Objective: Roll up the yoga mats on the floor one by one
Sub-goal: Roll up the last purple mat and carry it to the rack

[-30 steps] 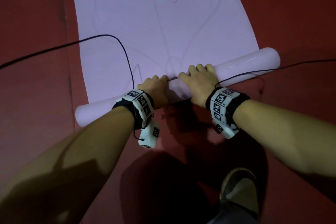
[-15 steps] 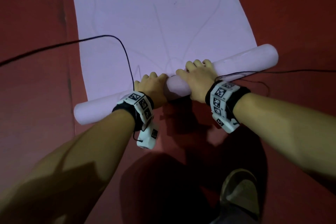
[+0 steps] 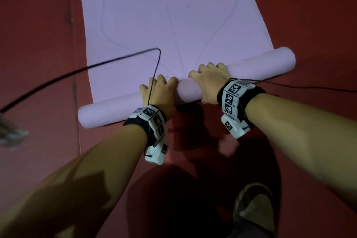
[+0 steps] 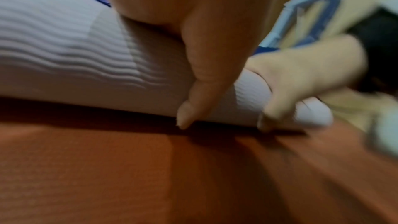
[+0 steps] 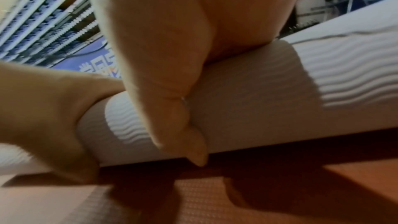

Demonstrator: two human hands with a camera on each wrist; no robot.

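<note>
Mat: pale lilac yoga mat lies on the red floor, its near end wound into a roll set slightly askew, right end farther away.
Left hand: left hand sits over the roll near its middle, fingers draped across the top and thumb down the near side; it grips the roll.
Right hand: right hand sits just beside it, clasping the roll the same way, thumb reaching down to the floor line.
Reason for hold: both hands near the centre probably keep the winding tight and push it evenly.
Progress: judged early; most of the mat is flat.
Cables: a black cable crosses the mat to the left wrist.
Risk: the skew may telescope the ends.
</note>
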